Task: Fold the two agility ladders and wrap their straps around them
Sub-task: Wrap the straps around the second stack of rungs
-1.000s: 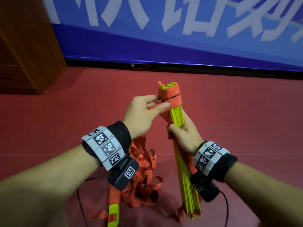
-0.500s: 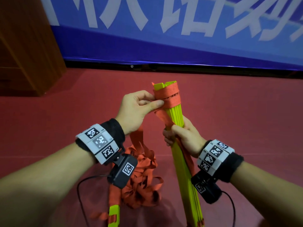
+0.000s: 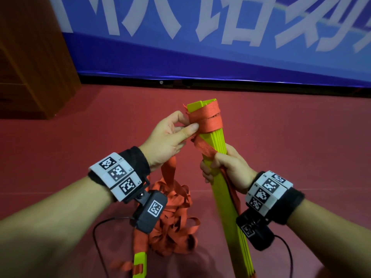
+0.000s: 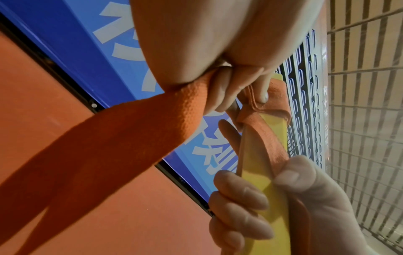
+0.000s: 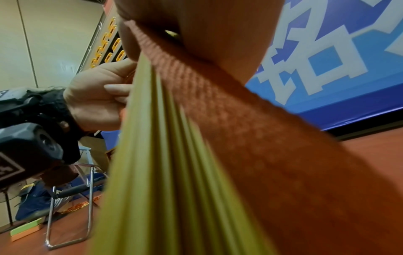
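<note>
Head view: left hand (image 3: 168, 141) pinching the orange strap (image 3: 206, 120) between thumb and curled fingers, right up against the wraps near the top of the bundle of yellow rungs (image 3: 222, 189). Same pinch from the left wrist view, thumb and fingertips (image 4: 262, 96) closed on the strap (image 4: 139, 131) beside the wrapped end, a long run of it trailing down and away below the palm.

Right hand (image 3: 226, 167) wrapped round the middle of the bundle, fingers curled tight, thumb pressing a diagonal bit of strap against the rungs. Bundle held up off the floor, roughly upright and tilted a little, wrapped end up top, lower end running off the bottom edge of the picture. Right wrist view mostly filled with blurry rungs (image 5: 161, 155) and strap (image 5: 250, 120), left hand (image 5: 96, 101) visible behind them.

Further out: big loose pile of orange strap (image 3: 174, 227) on the red floor (image 3: 301, 137) under the left wrist, yellow rung end (image 3: 139, 263) poking out at its near edge. Can't tell if that pile belongs to this ladder or the other one. Blue banner (image 3: 220, 57) with white characters along the back, wooden cabinet (image 3: 34, 57) at far left.
</note>
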